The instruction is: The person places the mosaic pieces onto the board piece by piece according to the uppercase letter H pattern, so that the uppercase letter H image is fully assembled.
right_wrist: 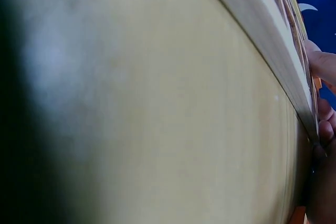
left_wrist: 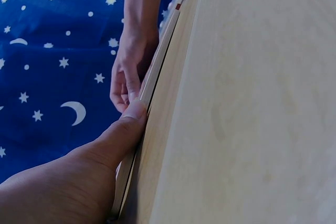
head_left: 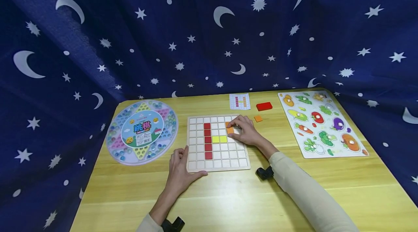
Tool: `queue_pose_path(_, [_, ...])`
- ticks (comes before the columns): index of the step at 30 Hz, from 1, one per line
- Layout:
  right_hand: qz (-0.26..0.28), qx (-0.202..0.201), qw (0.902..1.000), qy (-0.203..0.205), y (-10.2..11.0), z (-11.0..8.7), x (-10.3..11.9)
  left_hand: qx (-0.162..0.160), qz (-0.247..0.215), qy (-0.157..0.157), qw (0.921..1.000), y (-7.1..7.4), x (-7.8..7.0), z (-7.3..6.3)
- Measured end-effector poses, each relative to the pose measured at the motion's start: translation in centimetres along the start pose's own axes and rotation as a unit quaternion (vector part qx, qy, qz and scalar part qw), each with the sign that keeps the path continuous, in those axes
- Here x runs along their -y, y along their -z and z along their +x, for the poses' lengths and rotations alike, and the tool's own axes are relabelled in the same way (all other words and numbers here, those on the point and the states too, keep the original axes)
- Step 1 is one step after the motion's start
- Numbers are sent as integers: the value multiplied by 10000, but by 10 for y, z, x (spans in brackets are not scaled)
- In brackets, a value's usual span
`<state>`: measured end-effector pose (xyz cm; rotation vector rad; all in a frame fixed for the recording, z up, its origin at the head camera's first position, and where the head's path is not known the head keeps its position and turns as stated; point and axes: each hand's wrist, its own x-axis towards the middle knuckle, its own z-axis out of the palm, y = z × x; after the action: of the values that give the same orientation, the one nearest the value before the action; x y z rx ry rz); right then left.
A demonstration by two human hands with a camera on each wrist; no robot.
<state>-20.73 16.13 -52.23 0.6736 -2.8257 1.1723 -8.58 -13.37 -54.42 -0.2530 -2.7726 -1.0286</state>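
Note:
A white wooden grid board [head_left: 226,154] lies on the table with a column of red tiles [head_left: 208,147] and two yellow tiles [head_left: 219,139] in its cells. At its near left corner my left hand [head_left: 179,174] holds it, thumb along the front edge and fingers by the left side. The left thumb [left_wrist: 131,121] touches the board's edge in the left wrist view. Over the right part of the board, my right hand [head_left: 245,130] pinches an orange tile [head_left: 230,130] between thumb and fingers. The fingers partly hide the orange there.
Behind the board lie a printed pattern card [head_left: 240,101], a red block or stack [head_left: 264,106] and a loose orange tile [head_left: 258,118]. A round marble game board [head_left: 142,133] is at left, a vegetable puzzle board [head_left: 323,125] at right. A starry curtain [head_left: 209,43] hangs behind the table.

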Motion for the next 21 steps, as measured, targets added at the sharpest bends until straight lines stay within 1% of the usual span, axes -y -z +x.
queue_pose_path(6, [20, -15, 10000, 12, 0, 0, 0, -6, -11, 25, 10000, -1, 1, 0])
queue_pose_path(15, [-37, -135, 9999, 39, -3, 0, -2, -101, 18, -89, 9999, -2, 1, -1])
queue_pose_path(21, [-47, -187, 9998, -68, -5, 0, -2, 48, -53, 88, 9999, -1, 0, -1])
